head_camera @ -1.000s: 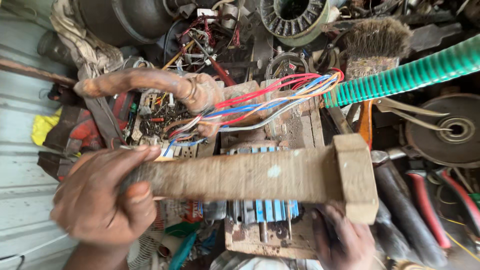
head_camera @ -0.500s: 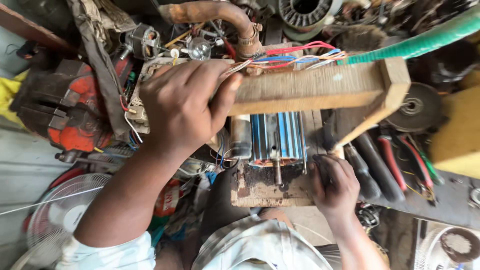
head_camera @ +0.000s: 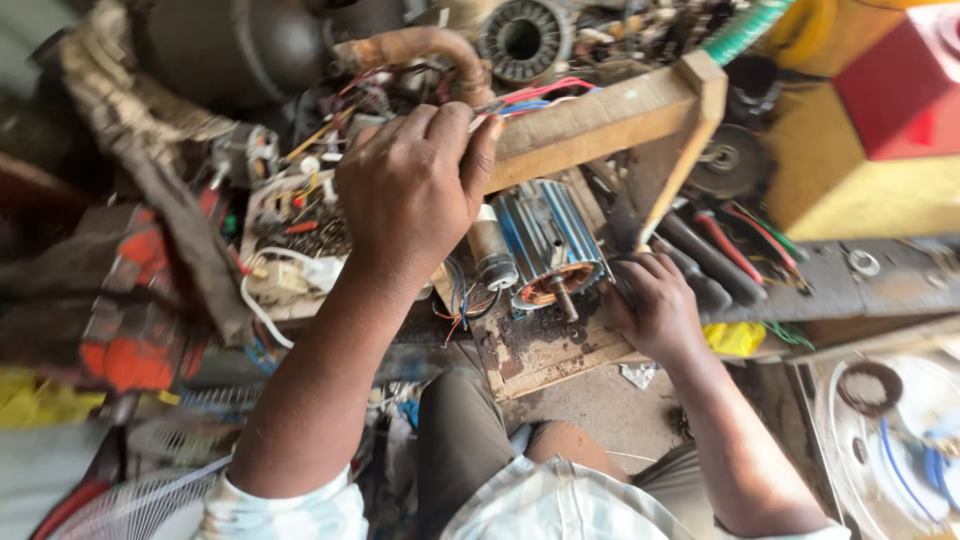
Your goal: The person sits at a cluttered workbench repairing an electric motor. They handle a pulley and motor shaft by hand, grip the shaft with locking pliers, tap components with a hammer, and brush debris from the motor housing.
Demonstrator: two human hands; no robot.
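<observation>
Left hand is curled over the handle end of the wooden mallet, fingers wrapped and gripping, with the square head out past the knuckles toward the right. Right hand sits lower, fingers closed against the edge of the blue-and-silver motor core; whether it truly grips or only steadies, I cannot tell. That core lies tilted between the two hands, on the stained wooden board, its short shaft pointing toward the person. Looks heavy for its size, rigid steel laminations, probably greasy, so the ribbed body gives the best purchase, not the thin shaft. Coloured wires run just beyond the left hand's fingertips: soft and easily snagged. Red-handled pliers lie just beyond the right hand.
</observation>
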